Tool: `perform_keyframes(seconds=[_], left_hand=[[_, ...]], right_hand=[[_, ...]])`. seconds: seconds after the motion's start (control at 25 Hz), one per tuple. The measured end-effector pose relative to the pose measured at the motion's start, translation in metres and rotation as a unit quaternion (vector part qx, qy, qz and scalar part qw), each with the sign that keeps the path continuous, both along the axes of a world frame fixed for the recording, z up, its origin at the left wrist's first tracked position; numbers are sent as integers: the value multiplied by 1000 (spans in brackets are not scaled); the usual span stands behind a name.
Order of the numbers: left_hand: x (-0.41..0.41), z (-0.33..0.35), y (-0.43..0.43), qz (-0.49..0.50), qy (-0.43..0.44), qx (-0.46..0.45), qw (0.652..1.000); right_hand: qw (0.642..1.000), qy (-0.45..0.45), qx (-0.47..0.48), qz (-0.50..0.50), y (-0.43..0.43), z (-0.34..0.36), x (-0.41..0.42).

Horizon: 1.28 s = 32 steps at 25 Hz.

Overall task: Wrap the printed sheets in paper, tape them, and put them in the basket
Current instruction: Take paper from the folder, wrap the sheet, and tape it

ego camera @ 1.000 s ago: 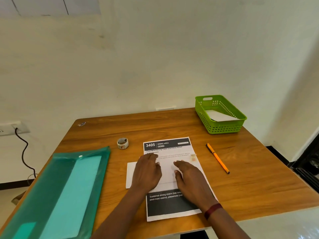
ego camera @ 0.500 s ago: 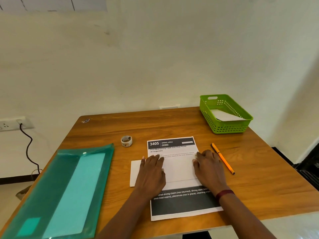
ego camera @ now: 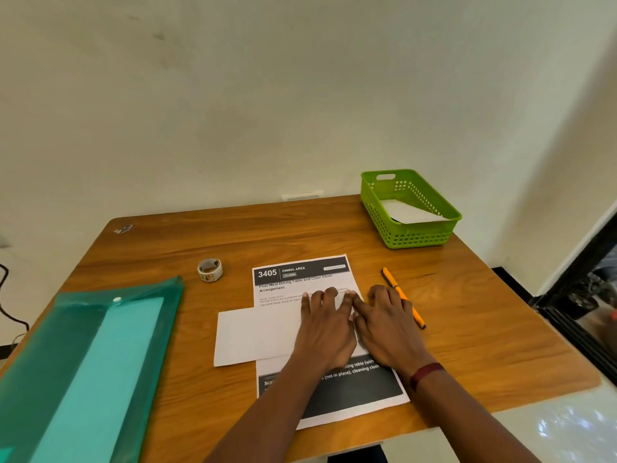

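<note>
Wooden table (ego camera: 300, 228), sheet (ego camera: 302, 279) headed "3405 DINING AREA"

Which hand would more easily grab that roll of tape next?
Probably the left hand: the tape roll lies on its side of the printed sheet, while the right hand would have to cross over.

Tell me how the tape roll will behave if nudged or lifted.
The tape roll seems to lie on its flat side, so a nudge would probably slide it across the smooth wooden table rather than roll it. It is a small hollow ring, so likely light and easy to pinch. Stood on edge, it could well roll away.
</note>
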<state>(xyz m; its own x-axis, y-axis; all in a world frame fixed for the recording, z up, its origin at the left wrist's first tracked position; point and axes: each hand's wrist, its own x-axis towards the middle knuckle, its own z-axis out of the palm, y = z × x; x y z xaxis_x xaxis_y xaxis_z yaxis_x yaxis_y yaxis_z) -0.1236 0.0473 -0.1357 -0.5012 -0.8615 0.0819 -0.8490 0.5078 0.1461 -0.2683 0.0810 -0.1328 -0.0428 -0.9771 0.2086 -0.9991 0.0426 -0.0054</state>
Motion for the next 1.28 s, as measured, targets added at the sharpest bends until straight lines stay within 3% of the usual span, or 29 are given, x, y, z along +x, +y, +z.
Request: perform_keyframes(seconds=[0.24,0.72,0.8,0.84,0.92,1.0,1.16,1.28], left_hand=[[-2,-2,3,9,-9,-37,999],[-7,-6,6,36,-14,53,998],[-7,0,8,51,20,61,997],[-6,6,9,66,49,64,995],[0,19,8,89,124,43,987],[13,32,8,95,183,8,978],[57,43,10,114,230,-26,966],[99,35,5,137,140,-24,980]], right_hand=[[997,-58,42,2,-3,-4,-8],[992,-58,111,6,-6,-6,-2],[988,-120,99,9,-9,-4,-5],[978,-194,72,14,-9,-1,-6],[929,-369,2,12,-6,10,-8],[883,-467,-42,2,0,22,-10],[818,-561,-122,-24,19,28,-12],[854,-507,-114,-4,38,35,7]])
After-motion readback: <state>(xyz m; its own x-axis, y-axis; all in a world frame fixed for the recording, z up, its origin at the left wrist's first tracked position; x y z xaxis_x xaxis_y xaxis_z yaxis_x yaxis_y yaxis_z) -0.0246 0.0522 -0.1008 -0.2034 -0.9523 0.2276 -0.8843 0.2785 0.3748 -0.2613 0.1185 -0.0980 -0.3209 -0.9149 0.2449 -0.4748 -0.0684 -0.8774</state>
